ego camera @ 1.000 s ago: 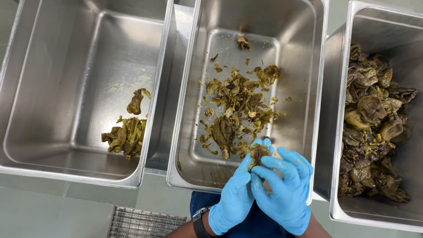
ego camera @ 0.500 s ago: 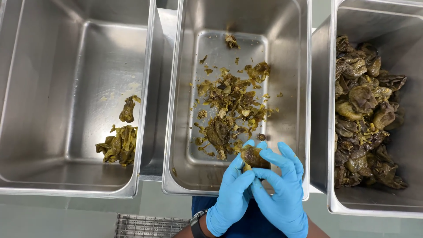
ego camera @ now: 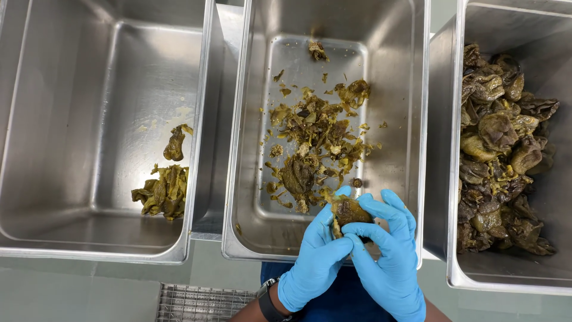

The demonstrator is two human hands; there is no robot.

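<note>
Fingers of the left hand (ego camera: 316, 259) and right hand (ego camera: 387, 256), both in blue gloves, pinch a dark roasted pepper (ego camera: 348, 210) between them over the near edge of the middle steel pan (ego camera: 238, 197), just beside its heap of pepper scraps (ego camera: 316, 143).

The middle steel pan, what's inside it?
The middle steel pan holds scattered olive-green pepper skins and scraps on its floor. Gloved hands holding one roasted pepper hide the near right corner.
</note>
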